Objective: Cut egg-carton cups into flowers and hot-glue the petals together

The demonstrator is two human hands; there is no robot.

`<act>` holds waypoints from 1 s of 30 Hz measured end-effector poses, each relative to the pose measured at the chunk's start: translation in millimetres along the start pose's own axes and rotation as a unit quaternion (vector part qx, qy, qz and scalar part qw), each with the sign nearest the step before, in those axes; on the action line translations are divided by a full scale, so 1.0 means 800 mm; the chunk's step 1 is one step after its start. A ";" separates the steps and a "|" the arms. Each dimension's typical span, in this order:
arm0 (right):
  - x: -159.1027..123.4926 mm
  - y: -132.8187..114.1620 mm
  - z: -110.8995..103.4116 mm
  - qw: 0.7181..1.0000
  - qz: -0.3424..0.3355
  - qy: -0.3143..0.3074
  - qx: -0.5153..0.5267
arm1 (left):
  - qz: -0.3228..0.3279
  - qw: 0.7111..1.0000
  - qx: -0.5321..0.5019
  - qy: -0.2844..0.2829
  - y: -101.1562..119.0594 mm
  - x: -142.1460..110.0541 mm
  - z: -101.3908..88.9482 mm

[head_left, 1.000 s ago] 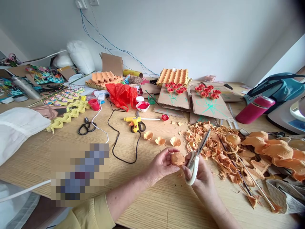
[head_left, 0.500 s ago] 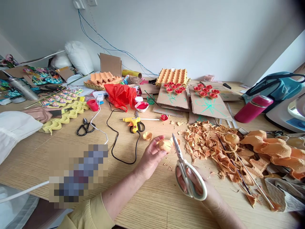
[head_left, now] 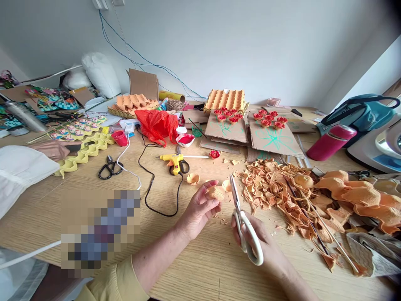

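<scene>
An orange egg-carton cup (head_left: 215,193) is pinched between the thumb and fingers of my left hand (head_left: 196,212), its rounded side towards me. My right hand (head_left: 263,240) grips white-handled scissors (head_left: 238,211) by the loops. Their blades point up and away, just right of the cup and apart from it. Behind the held cup stands a cut cup (head_left: 227,185), and another petalled cup (head_left: 193,179) lies farther left. Beyond them are a red-painted paper flower (head_left: 214,154) and a yellow glue gun (head_left: 176,162) on the table.
Orange carton scraps (head_left: 263,184) pile up on the right, beside uncut carton (head_left: 357,190). Red flowers stand on cardboard (head_left: 275,140) at the back. At left, another person's hand (head_left: 52,149) is by a yellow egg carton (head_left: 67,165). A black cord (head_left: 153,179) crosses the table.
The scissors have turned to a more edge-on angle, and their tips have shifted slightly right, away from the cup. My left hand keeps its hold, tilting the cup a little.
</scene>
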State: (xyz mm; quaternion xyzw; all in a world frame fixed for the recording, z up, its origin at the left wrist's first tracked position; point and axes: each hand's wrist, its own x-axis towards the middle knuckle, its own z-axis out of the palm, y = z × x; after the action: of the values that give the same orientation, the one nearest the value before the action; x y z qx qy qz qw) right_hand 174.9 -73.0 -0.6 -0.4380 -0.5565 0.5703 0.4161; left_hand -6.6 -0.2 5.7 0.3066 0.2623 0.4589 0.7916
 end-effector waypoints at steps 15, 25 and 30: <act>0.004 -0.002 0.005 0.925 -0.083 0.068 -0.363 | 0.032 0.999 0.022 0.010 -0.002 0.002 -0.005; 0.002 0.002 0.000 0.883 -0.128 0.063 -0.447 | 0.108 0.986 0.130 0.000 -0.003 0.004 -0.006; 0.003 0.008 -0.003 0.877 -0.122 0.059 -0.461 | 0.120 0.983 0.135 -0.017 -0.001 0.003 -0.004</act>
State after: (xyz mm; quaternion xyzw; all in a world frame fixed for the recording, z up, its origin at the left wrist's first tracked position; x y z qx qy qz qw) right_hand 176.4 -70.4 -6.7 -0.5420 -0.7796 0.1672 0.2655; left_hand -7.1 2.0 2.7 0.4481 0.2695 0.5058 0.6861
